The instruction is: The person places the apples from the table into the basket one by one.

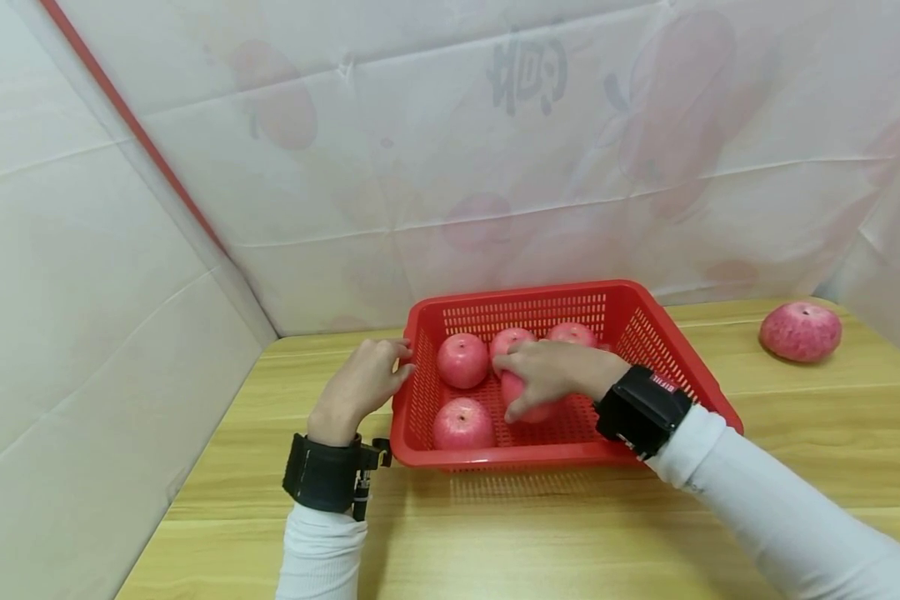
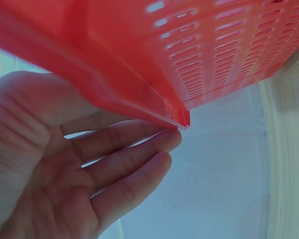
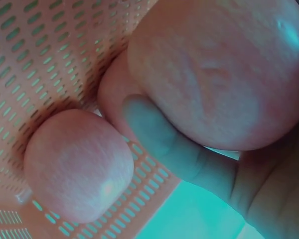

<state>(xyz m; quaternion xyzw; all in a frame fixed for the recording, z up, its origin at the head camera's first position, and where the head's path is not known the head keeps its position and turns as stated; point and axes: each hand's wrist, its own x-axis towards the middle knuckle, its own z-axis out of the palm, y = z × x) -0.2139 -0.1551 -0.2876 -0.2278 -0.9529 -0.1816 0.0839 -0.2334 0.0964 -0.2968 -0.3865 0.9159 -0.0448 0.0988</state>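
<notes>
A red plastic basket (image 1: 525, 456) with slotted walls stands on the wooden table and contains several pink apples. My right hand (image 1: 558, 371) reaches down into it and grips one apple (image 3: 224, 74), thumb wrapped along its side. Close to that hand lie an apple (image 1: 462, 361) at the left, another apple (image 1: 463, 425) nearer the front and an apple (image 1: 572, 335) by the back wall. At the basket's left side, my left hand (image 1: 363, 379) touches the rim with its fingertips. Its fingers (image 2: 129, 186) look nearly straight in the left wrist view, and the rim hides the thumb tip.
A larger, mottled pink-red round fruit (image 1: 801, 332) sits on the table to the right of the basket. Pale fabric (image 1: 435, 125) hangs behind the table, with more at both sides. Wooden tabletop (image 1: 495, 542) extends in front of the basket.
</notes>
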